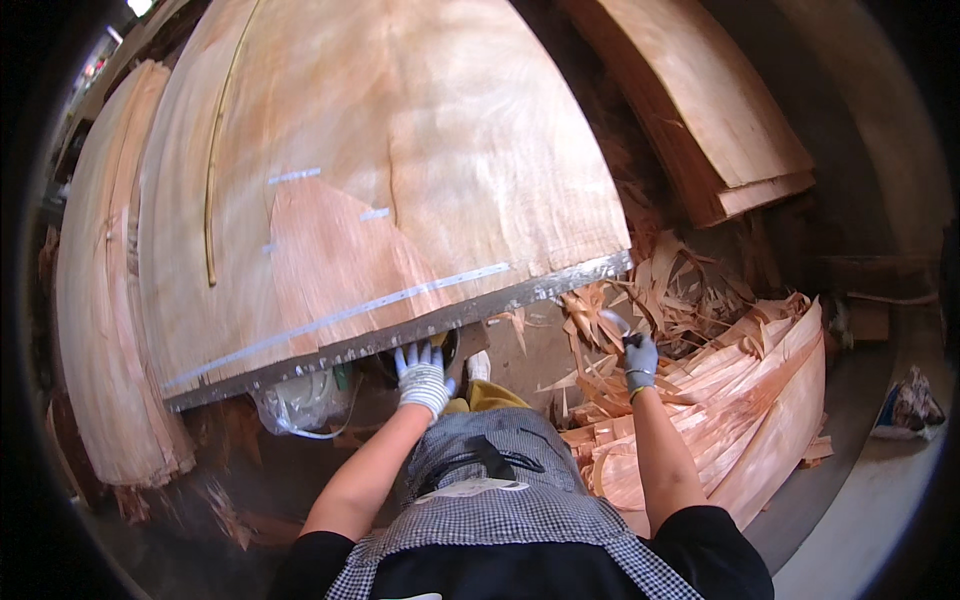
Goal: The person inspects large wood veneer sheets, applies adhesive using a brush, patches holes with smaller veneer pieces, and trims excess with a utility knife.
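Observation:
My left hand (422, 381), in a striped glove, reaches to the front edge of the worktable with its fingers apart. It lies at a dark round object (450, 349) partly hidden under that edge. My right hand (640, 361), in a grey glove, is closed around a small black object (628, 341), largely covered by the fingers. A whitish curved strip (615, 321) shows beside it. Before me a wide wood veneer sheet (480, 135) covers the table. A reddish veneer patch (337, 247) lies on it, with short tape pieces (295, 175) and a long perforated tape strip (360, 304).
A thin yellowish rod (216, 172) lies along the sheet. Veneer stacks stand at left (105, 300) and upper right (720, 97). A pile of veneer scraps (720, 420) sits by my right arm. A clear plastic bag (300, 401) hangs below the metal table edge (480, 319).

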Demonstrator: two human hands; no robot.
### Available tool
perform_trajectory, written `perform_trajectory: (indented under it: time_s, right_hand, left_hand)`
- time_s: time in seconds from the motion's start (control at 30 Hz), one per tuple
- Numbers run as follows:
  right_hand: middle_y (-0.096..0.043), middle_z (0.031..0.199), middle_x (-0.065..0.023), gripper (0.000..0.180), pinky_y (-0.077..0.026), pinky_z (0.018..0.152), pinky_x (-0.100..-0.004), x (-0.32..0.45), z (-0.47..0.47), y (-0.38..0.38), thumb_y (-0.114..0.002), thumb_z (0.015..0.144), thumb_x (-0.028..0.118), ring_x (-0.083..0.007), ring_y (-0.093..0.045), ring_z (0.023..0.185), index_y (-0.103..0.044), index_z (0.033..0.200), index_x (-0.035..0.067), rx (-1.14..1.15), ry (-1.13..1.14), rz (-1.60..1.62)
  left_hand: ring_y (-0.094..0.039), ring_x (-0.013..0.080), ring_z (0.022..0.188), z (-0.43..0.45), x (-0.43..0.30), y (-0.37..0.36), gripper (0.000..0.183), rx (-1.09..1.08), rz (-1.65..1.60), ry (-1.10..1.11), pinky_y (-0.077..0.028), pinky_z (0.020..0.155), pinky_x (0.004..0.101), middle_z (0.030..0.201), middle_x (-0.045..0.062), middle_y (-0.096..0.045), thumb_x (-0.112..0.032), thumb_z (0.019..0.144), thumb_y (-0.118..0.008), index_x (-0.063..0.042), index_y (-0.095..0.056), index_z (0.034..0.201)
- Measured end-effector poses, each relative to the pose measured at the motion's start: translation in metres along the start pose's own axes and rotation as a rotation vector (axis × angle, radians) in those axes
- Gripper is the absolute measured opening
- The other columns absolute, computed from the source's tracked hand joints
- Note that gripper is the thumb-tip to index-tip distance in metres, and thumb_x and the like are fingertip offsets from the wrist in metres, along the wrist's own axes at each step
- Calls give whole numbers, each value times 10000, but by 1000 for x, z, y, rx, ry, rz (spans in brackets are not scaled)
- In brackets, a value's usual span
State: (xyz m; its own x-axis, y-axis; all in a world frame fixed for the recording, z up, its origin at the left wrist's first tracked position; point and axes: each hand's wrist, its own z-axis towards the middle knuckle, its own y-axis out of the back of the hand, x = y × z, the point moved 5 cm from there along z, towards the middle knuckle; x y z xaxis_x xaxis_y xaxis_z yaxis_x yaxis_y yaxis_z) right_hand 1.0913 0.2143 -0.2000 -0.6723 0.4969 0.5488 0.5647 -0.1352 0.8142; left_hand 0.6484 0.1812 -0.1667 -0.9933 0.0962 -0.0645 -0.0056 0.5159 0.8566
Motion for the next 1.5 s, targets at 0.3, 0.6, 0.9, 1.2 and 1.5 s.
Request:
perform_trajectory:
  time_s: [0.3,0.6,0.9,1.2,1.5]
  right_hand:
    - [-654,687,-101,250,-480,589,-285,200,-148,-34,-762,658,148,-151,-604,612,-636,807,-9,624,205,414]
    - [-508,659,38,107,-373,455,-208,245,-152,-13,-684,801,145,-75,-449,505,-583,800,111,699,-245,1117]
    - [-615,893,-31,346,-387,480,-204,260,-182,-47,-603,875,283,-121,-544,672,-594,1134,54,1143,-321,1350]
    - [-463,599,36,239,-324,399,-208,248,-8,-13,-520,913,227,-88,-430,471,-546,1077,54,916,-295,1295]
    - [-650,660,-83,252,-476,530,-284,287,68,-41,-675,793,227,-141,-605,570,-648,812,-22,1065,555,-78]
  left_hand:
    - [-508,344,1069,-31,-79,80,433,75,-428,-456,-379,915,419,1143,172,-558,-381,797,-580,-93,-604,1120]
    - [-583,187,659,-70,-4,92,291,-37,-1075,-220,-464,672,324,787,127,-664,-307,856,-601,-36,-689,916]
    - [-598,371,790,-87,-10,119,341,-101,-742,-345,-462,723,419,866,194,-631,-367,878,-500,-69,-647,951]
    - [-659,307,812,-66,29,33,369,222,-28,-44,-500,689,449,887,171,-669,-349,853,-458,-74,-701,892]
    - [-558,293,943,-10,-70,144,277,-693,-494,86,-405,885,422,982,114,-629,-221,792,-567,-66,-621,1015]
